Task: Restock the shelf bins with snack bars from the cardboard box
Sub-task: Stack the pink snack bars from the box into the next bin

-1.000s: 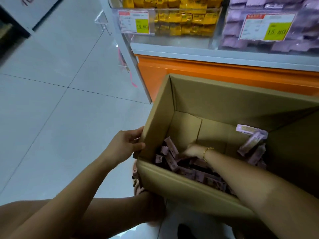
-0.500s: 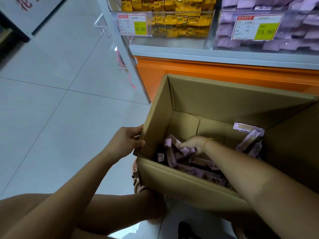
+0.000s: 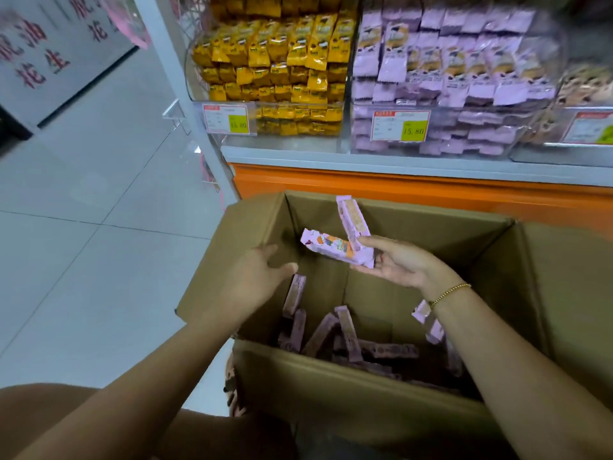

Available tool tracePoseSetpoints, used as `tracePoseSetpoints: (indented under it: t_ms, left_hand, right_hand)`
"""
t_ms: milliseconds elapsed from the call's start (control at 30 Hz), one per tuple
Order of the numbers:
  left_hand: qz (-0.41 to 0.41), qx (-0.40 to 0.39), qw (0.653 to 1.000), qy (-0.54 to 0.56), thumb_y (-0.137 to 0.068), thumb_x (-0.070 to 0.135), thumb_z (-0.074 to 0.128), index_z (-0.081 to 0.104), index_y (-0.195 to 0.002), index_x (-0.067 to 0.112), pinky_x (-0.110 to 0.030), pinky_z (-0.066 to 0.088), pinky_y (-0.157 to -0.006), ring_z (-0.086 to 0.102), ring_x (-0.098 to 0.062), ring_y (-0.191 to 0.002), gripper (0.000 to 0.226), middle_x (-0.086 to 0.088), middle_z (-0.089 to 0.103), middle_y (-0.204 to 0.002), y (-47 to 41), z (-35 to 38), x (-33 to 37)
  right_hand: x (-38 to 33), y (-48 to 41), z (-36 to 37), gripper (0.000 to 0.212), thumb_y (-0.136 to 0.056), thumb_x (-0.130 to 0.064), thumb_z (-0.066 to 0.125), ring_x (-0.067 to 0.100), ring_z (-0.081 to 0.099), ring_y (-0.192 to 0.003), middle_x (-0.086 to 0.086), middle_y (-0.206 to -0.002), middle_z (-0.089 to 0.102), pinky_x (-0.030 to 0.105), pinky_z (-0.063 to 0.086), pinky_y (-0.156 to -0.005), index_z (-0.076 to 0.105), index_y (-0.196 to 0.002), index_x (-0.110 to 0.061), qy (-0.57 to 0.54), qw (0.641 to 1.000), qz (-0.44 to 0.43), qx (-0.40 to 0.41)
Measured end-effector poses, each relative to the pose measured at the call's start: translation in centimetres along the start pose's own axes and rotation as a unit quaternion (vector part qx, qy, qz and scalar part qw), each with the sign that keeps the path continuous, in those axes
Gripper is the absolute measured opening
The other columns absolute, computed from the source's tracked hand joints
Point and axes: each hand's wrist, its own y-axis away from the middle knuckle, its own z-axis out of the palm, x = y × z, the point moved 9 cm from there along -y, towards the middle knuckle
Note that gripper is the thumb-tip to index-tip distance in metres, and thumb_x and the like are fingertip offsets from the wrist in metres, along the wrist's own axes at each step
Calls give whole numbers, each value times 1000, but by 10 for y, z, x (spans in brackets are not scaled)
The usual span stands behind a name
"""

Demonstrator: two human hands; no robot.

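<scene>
An open cardboard box [image 3: 331, 390] stands on the floor below the shelf, with several purple snack bars [image 3: 345, 330] lying at its bottom. My right hand [image 3: 401, 263] is raised above the box and holds two purple snack bars [image 3: 335, 249], one lying across, one pointing up. My left hand [image 3: 255, 277] hovers at the box's left wall, fingers relaxed, holding nothing. On the shelf above, a clear bin of purple packs [image 3: 441, 78] sits beside a clear bin of yellow packs [image 3: 282, 61].
An orange shelf base [image 3: 398, 187] runs behind the box. Price tags [image 3: 399, 126] hang on the bin fronts. A third bin [image 3: 587, 104] is at the far right. Grey tiled floor [image 3: 83, 227] spreads to the left. My knee [image 3: 49, 423] shows at the bottom left.
My right hand has come up out of the box with two purple bars. My left hand has let go of the box's left wall. The view has tilted up toward the shelf bins.
</scene>
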Motion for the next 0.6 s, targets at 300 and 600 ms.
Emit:
tracePoseSetpoints:
  t_ms: [300,600]
  left_hand:
    - [44,-51,871,486,-92,18,58,67,-105,3,-34,49,-96,66,-23,-103,21,-10,71,-106,17,7,89]
    - [26,-210,804,556,-96,17,47,59,-112,4,-43,52,-89,63,-33,-109,24,-23,65,-115,29,16,138]
  right_hand:
    - [-57,89,65,41,-81,-25,63,27,65,-107,13,-114,69,37,52,-94,61,-119,-10,59,982,-178,-29]
    - [-110,152,49,26,-83,-17,73,2,64,-78,-17,-94,71,25,55,-66,64,-102,-31,378,775,-465,202]
